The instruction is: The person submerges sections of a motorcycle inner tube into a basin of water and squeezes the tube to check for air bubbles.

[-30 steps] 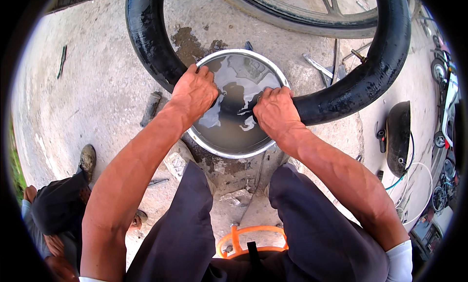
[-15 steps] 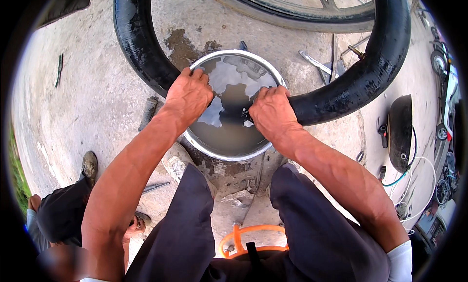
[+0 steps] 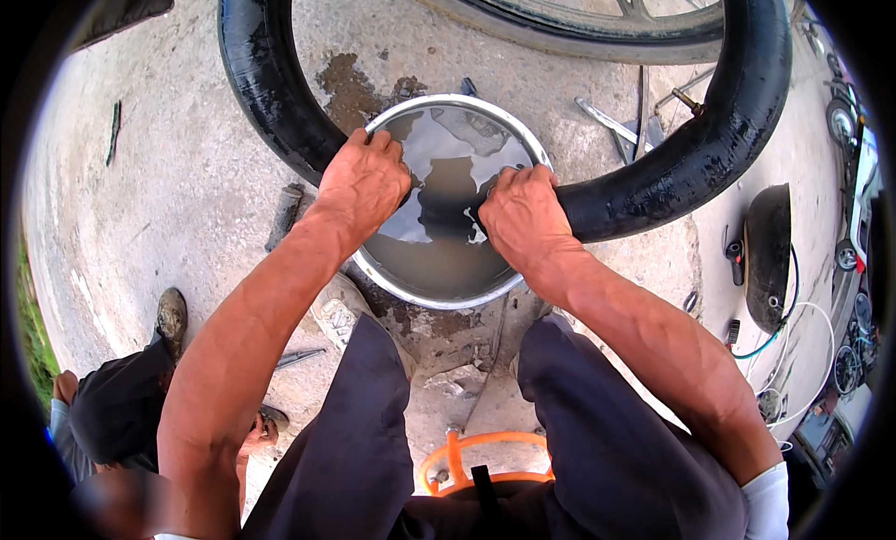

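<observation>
An inflated black inner tube [image 3: 686, 171], wet and shiny, arches away from me. Its near section dips into a round metal basin [image 3: 425, 301] of murky water [image 3: 453, 260], and the submerged part is mostly hidden. My left hand [image 3: 366, 181] grips the tube at the basin's left rim, fingers wrapped over it. Opposite, at the right rim, my right hand [image 3: 525, 209] is closed round the tube too. A brass-coloured valve stem [image 3: 689, 102] sticks out of the tube's inner side, up to the right.
A spoked wheel with its tyre [image 3: 597, 47] lies beyond the basin. Metal tools [image 3: 611, 122] rest on the concrete right of it. Farther right are a black tank [image 3: 768, 255] and a pale hose [image 3: 829, 353]. Another person [image 3: 121, 405] sits at lower left.
The tube has shifted very slightly to the right, along with my right hand. Both hands keep their hold, and the reflections on the water have changed shape.
</observation>
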Available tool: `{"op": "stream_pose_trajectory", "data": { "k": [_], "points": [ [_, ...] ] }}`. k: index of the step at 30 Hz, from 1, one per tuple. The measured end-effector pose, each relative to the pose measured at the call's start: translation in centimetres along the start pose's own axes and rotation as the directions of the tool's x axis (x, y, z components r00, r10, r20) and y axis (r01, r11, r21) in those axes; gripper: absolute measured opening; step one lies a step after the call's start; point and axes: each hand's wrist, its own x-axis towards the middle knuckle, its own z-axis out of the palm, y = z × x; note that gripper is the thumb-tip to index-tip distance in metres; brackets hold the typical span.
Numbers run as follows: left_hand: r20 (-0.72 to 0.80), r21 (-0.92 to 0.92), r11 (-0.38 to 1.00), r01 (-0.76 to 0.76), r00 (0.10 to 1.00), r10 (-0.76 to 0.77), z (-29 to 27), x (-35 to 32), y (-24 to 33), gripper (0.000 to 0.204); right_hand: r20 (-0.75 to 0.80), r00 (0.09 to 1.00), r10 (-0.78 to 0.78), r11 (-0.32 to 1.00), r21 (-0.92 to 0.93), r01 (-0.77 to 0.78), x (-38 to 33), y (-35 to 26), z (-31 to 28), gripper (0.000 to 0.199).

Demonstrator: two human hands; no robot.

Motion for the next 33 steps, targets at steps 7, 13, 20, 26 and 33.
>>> {"op": "stream_pose_trajectory", "data": {
  "k": [7, 13, 20, 26, 33],
  "points": [
    [0.017, -0.002, 1.000, 0.004, 1.000, -0.004, -0.49, -0.15, -0.12, 0.018, 0.004, 1.000, -0.005, 1.000, 0.004, 0.005, 0.08, -0.03, 0.00, 0.027],
    [0.010, -0.023, 1.000, 0.003, 1.000, -0.003, -0.22, -0.12, -0.13, 0.017, -0.084, 0.996, 0.000, 1.000, 0.012, 0.001, -0.04, 0.01, 0.24, 0.025],
    [0.009, -0.028, 1.000, -0.004, 1.000, 0.004, -0.41, -0.13, -0.15, 0.018, 0.014, 1.000, -0.006, 1.000, 0.017, 0.006, 0.11, -0.09, -0.01, 0.028],
    [0.012, -0.026, 1.000, 0.009, 1.000, -0.009, -0.40, -0.15, -0.11, 0.018, 0.014, 1.000, -0.014, 1.000, 0.017, 0.014, 0.11, -0.07, -0.03, 0.028],
    [-0.027, -0.027, 1.000, 0.006, 1.000, -0.006, -0.08, -0.09, -0.09, 0.017, -0.015, 1.000, 0.001, 1.000, 0.005, -0.001, -0.06, -0.02, 0.16, 0.028]
  ]
}}
